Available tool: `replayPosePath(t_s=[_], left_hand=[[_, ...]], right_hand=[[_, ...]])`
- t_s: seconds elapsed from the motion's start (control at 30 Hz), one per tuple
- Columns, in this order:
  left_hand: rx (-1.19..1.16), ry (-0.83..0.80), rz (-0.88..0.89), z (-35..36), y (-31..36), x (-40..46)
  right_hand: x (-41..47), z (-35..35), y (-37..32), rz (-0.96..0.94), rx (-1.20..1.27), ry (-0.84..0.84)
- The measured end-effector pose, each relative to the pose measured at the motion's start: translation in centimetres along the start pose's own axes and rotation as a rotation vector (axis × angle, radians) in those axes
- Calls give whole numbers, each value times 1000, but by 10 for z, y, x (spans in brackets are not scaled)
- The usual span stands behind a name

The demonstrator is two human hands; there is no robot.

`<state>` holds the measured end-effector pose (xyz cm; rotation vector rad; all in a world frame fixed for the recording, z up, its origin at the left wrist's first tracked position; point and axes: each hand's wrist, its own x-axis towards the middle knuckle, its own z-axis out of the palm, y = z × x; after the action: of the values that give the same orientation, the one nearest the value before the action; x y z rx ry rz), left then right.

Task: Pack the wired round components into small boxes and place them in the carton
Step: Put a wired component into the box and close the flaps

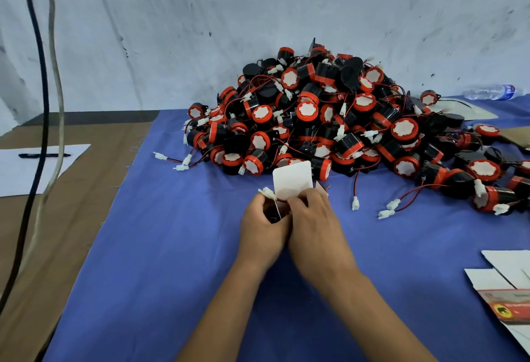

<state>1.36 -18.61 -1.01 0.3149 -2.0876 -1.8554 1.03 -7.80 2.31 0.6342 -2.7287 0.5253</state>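
A big heap of black-and-red round components point(338, 120) with red wires and white plugs lies on the blue cloth point(172, 247) ahead of me. My left hand point(262, 226) and my right hand point(315, 226) meet at the middle of the cloth, both closed around a small white box point(292, 179) whose flap stands up. A white plug point(266, 192) and a bit of red wire stick out above my left fingers. The component itself is mostly hidden inside the box and hands.
Flat unfolded small boxes point(510, 292) lie at the right edge. A brown board point(74, 204) with white paper point(28, 169) and a pen is at the left, with two hanging cables point(43, 103). A water bottle point(493, 92) lies far right by the wall.
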Motion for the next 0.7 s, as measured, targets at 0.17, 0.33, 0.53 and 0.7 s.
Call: replayPosePath(t_s=[0.17,0.33,0.53,0.7], left_hand=[[-3,-1,19,0,-2,0],[13,-31,40,-3,-6,3],[174,-103,121,0,1,5],[335,-60,171,1,5,-1]], right_hand=[[2,-1,7,-42,12,-74],[10,-7,16,-90,-9,-180],[29,-15,-3,39,-7,-132],[41,-11,-10,169,31,-92]])
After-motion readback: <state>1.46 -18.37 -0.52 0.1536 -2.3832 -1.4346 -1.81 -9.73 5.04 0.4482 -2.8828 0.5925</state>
